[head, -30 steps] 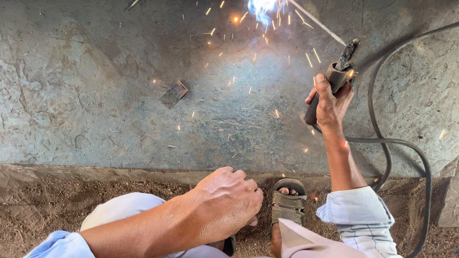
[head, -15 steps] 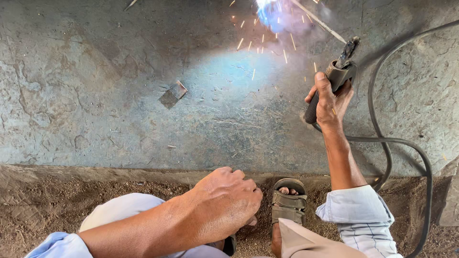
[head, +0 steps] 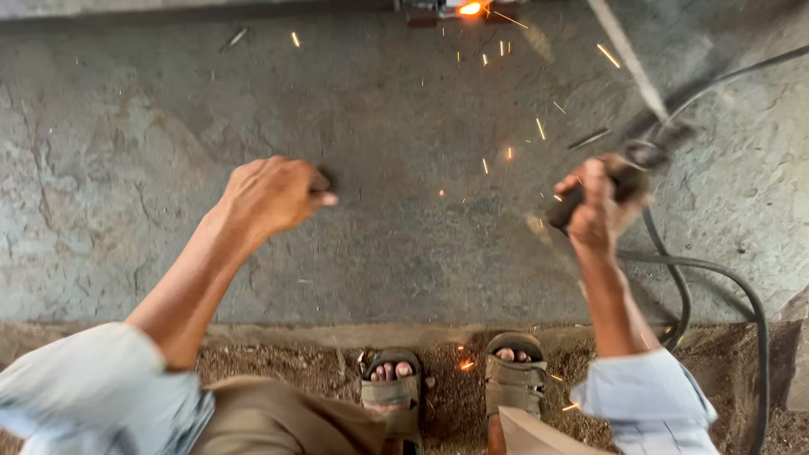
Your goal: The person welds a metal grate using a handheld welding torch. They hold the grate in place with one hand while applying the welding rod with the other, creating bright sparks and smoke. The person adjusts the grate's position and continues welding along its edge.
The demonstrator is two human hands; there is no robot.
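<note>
Work so far: a glowing orange weld spot (head: 470, 8) burns on the metal piece at the top edge of the grey concrete slab (head: 404, 253); sparks scatter across the slab, so welding looks under way, with how much remains impossible to tell.
Right hand: the right hand (head: 600, 206) is closed round the dark handle of the welding electrode holder (head: 628, 173), its thin rod (head: 628, 59) blurred and angled up and to the left, its tip out of view.
Left hand: the left hand (head: 271, 195) is curled over a small dark metal scrap (head: 321, 179) lying on the slab, fingers pinched to it.
Cable: a black cable (head: 725, 278) loops off to the right.
Feet: two sandalled feet (head: 455, 388) stand on the dirt.
</note>
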